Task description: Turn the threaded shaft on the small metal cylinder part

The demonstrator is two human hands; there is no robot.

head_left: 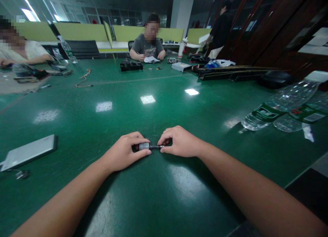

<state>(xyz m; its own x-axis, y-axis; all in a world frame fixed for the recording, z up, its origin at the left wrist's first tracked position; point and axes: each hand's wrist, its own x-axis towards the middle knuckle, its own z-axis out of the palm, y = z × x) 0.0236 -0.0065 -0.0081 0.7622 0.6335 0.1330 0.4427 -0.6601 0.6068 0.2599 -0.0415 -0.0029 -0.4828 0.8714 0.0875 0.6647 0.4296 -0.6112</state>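
Observation:
A small metal cylinder (144, 146) with a thin dark shaft lies level, just above or on the green table (143, 121). My left hand (129, 150) is closed round the cylinder, thumb on the near side and fingers on the far side. At the right end of the shaft, my right hand (176, 141) pinches the tip between thumb and fingers. The two hands face each other with a short stretch of shaft showing between them. Whether the shaft and cylinder are one piece cannot be made out.
A silver power bank (30, 151) with a cable lies at the left. Two plastic bottles (271, 110) stand at the right. Across the table are a black tray (131, 66), a metal box (180, 66), dark strips (225, 73) and a seated person (147, 45); others are further off.

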